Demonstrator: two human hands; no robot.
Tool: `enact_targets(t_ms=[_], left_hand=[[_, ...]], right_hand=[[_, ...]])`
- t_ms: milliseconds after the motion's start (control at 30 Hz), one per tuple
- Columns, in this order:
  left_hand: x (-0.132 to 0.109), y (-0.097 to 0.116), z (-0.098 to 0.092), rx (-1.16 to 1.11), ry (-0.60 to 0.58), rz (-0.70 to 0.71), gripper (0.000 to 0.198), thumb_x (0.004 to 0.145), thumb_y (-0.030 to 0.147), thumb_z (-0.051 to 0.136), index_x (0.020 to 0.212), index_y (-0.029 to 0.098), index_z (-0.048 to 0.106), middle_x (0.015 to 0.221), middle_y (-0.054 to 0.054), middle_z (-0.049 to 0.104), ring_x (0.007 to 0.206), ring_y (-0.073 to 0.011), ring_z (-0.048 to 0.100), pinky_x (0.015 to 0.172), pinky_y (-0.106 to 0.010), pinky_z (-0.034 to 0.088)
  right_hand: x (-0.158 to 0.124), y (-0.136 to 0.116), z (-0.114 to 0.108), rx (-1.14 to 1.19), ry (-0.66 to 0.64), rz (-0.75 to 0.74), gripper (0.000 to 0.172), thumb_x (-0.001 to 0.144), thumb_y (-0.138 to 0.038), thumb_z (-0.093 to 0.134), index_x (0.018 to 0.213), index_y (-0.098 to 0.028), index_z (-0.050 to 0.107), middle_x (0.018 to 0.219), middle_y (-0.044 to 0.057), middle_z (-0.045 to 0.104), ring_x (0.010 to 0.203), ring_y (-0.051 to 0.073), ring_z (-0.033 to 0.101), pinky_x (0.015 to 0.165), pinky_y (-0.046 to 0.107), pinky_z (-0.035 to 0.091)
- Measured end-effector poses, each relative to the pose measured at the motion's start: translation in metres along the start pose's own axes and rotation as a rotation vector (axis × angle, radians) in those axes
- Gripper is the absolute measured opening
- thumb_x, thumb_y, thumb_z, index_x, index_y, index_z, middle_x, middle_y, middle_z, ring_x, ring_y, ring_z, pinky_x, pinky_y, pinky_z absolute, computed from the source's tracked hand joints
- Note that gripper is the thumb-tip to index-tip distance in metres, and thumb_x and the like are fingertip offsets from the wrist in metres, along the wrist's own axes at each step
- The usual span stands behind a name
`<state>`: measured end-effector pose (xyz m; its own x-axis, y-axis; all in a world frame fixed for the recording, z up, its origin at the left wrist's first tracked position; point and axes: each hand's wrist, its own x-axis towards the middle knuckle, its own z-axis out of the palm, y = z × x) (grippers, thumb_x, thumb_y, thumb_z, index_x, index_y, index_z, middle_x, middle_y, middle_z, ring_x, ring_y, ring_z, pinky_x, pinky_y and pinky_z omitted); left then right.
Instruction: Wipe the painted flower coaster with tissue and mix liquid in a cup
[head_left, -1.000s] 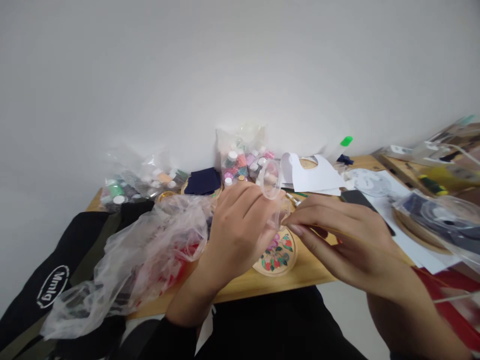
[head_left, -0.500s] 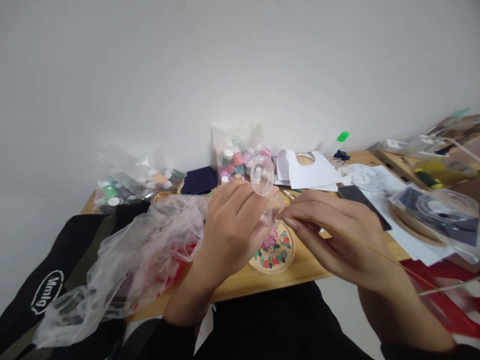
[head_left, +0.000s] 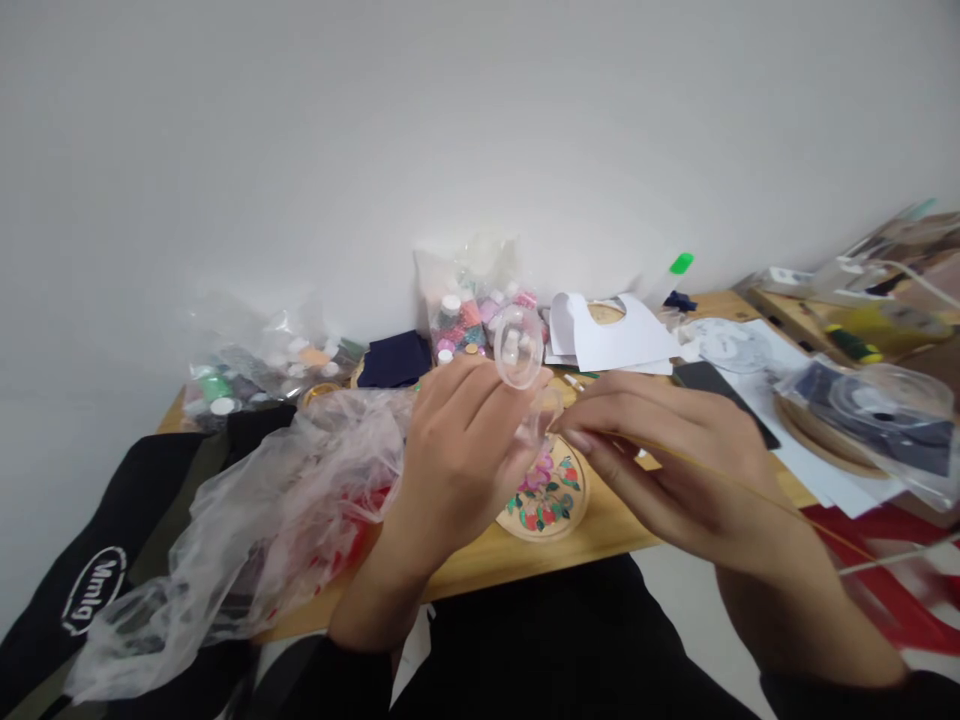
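Observation:
My left hand (head_left: 469, 450) is closed round a small clear plastic container (head_left: 541, 412), whose round clear lid (head_left: 518, 347) stands up above the fingers. Close to the container's right side, my right hand (head_left: 667, 460) pinches a thin golden thread (head_left: 697, 458) between thumb and forefinger. That thread runs back over the hand toward the right forearm. Below both hands, a round wooden piece (head_left: 546, 512) with painted or stitched pink, red and green flowers rests on the table. What the container holds cannot be made out.
A crumpled plastic bag (head_left: 300, 500) and a black case (head_left: 142, 510) lie left. Behind are bags of small bottles (head_left: 450, 310), dark blue cloth (head_left: 395, 358) and white paper (head_left: 626, 335). A dark phone (head_left: 724, 400) and a wrapped hoop (head_left: 870, 420) lie right.
The whole view has shifted slightly. Both hands keep nearly the same pose, with the right fingertips still beside the container.

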<state>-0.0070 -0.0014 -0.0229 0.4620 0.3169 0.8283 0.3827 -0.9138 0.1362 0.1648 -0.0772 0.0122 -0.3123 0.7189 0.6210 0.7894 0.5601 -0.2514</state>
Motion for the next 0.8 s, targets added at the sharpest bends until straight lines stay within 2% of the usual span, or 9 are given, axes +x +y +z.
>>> enact_targets(t_ms=[67,167,300,433,533,667,800], left_hand=[[0.0002,0.0004,-0.0003,0.002,-0.001,-0.004,0.023,0.083,0.006,0.064,0.105,0.016,0.063,0.09,-0.006,0.072,0.09,-0.0232,0.066,0.08,-0.038,0.054],[0.001,0.0006,-0.0009,0.006,-0.005,-0.001,0.02,0.084,0.008,0.064,0.102,0.016,0.063,0.089,-0.006,0.072,0.089,-0.0232,0.066,0.079,-0.038,0.054],[0.0015,0.0,-0.0009,0.0,-0.009,-0.001,0.02,0.086,0.008,0.061,0.104,0.017,0.062,0.089,-0.006,0.071,0.09,-0.0234,0.066,0.079,-0.038,0.055],[0.001,-0.0014,0.0002,0.009,-0.005,0.004,0.02,0.085,0.008,0.061,0.103,0.017,0.062,0.088,-0.006,0.071,0.089,-0.0236,0.066,0.078,-0.038,0.055],[0.0005,-0.0023,0.0008,0.005,-0.01,0.003,0.019,0.085,0.008,0.062,0.103,0.017,0.062,0.09,-0.007,0.071,0.09,-0.0237,0.066,0.079,-0.038,0.055],[0.0004,-0.0023,0.0004,0.003,-0.005,0.008,0.014,0.087,0.01,0.063,0.099,0.017,0.061,0.089,-0.007,0.071,0.089,-0.0234,0.066,0.078,-0.038,0.054],[0.0006,-0.0015,-0.0004,0.005,-0.003,0.008,0.021,0.083,0.006,0.064,0.101,0.017,0.061,0.09,-0.007,0.071,0.09,-0.0238,0.066,0.079,-0.038,0.054]], right_hand=[[-0.0007,0.0,0.0001,-0.024,0.008,0.021,0.012,0.095,-0.012,0.053,0.092,-0.014,0.064,0.078,0.004,0.065,0.065,0.012,0.059,0.057,0.024,0.045],[-0.0011,-0.0001,0.0006,-0.02,-0.047,-0.007,0.011,0.095,-0.013,0.053,0.091,-0.015,0.064,0.077,0.003,0.066,0.065,0.012,0.059,0.056,0.024,0.045],[0.0,0.0004,0.0012,-0.065,-0.008,-0.005,0.013,0.095,-0.013,0.052,0.091,-0.015,0.064,0.076,0.004,0.067,0.065,0.013,0.06,0.056,0.024,0.046],[0.0005,0.0012,0.0021,-0.043,-0.038,-0.037,0.013,0.096,-0.013,0.051,0.094,-0.017,0.064,0.079,0.004,0.069,0.067,0.013,0.064,0.058,0.024,0.048],[0.0001,0.0015,0.0028,-0.053,-0.01,-0.007,0.013,0.096,-0.013,0.051,0.092,-0.016,0.063,0.078,0.004,0.068,0.066,0.013,0.062,0.058,0.024,0.048],[-0.0002,0.0018,0.0028,0.003,-0.046,-0.032,0.012,0.096,-0.013,0.052,0.094,-0.016,0.063,0.079,0.003,0.068,0.067,0.012,0.061,0.059,0.024,0.047],[-0.0001,0.0024,0.0017,-0.007,-0.019,0.014,0.012,0.095,-0.013,0.052,0.092,-0.015,0.063,0.078,0.003,0.064,0.067,0.012,0.059,0.059,0.024,0.045]])
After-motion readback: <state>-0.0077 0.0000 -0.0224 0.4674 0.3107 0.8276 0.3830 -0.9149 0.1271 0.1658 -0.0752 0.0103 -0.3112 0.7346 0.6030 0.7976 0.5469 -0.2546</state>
